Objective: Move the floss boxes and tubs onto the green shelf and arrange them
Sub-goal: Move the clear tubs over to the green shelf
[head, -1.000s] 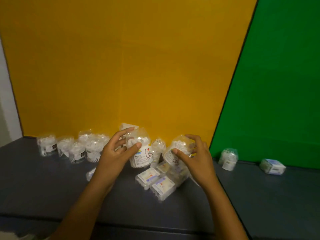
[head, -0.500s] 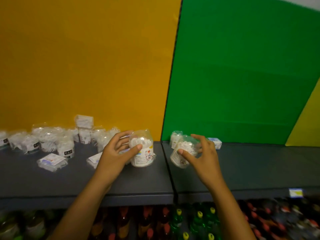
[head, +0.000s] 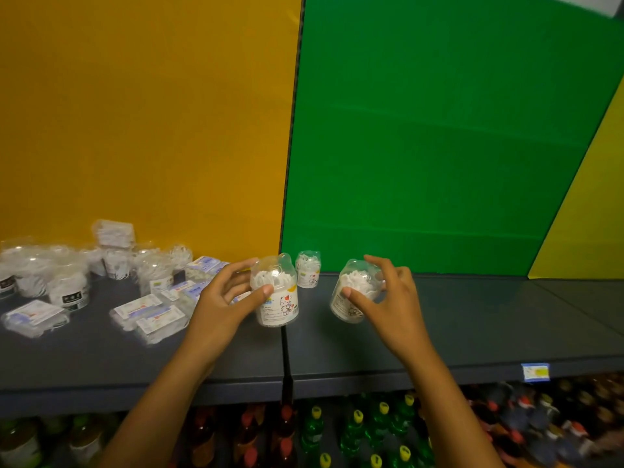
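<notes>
- Floss tub with cat label (head: 277,300): upright, gripped by the left hand (head: 221,304), at the seam between the orange-backed and green-backed shelf sections.
- Second floss tub (head: 354,293): tilted, pinched by the right hand (head: 391,304), over the green shelf (head: 472,319).
- Third tub (head: 308,269): standing at the green shelf's back.
- Remaining tubs (head: 69,292) and flat floss boxes (head: 148,312): clustered on the orange-backed section.
- Bottles (head: 351,430): row below.
</notes>
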Demonstrator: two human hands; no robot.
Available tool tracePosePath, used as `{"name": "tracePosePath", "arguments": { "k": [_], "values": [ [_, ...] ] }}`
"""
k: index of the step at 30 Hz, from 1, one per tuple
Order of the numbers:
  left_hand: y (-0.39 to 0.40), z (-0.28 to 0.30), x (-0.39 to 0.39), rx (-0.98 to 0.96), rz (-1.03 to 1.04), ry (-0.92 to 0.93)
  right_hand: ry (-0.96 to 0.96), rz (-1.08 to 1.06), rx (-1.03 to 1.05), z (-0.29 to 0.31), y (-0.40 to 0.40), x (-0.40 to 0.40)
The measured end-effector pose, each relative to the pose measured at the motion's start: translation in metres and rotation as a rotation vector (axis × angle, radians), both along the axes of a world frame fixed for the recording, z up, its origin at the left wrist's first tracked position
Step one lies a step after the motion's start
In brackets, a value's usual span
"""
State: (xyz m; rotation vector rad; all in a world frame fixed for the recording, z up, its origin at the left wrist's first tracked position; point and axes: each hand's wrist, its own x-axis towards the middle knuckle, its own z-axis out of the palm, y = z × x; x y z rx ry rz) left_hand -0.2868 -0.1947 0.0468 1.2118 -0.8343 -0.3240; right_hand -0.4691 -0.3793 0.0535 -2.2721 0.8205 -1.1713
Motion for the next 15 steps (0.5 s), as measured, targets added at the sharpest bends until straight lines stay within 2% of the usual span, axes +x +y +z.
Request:
{"name": "tracePosePath", "arguments": {
  "k": [15],
  "values": [
    [-0.142, -0.053, 0.06, 0.011, -0.044, 0.147, 0.02, -0.013, -0.035, -0.044, -0.133, 0.078]
  ]
}}
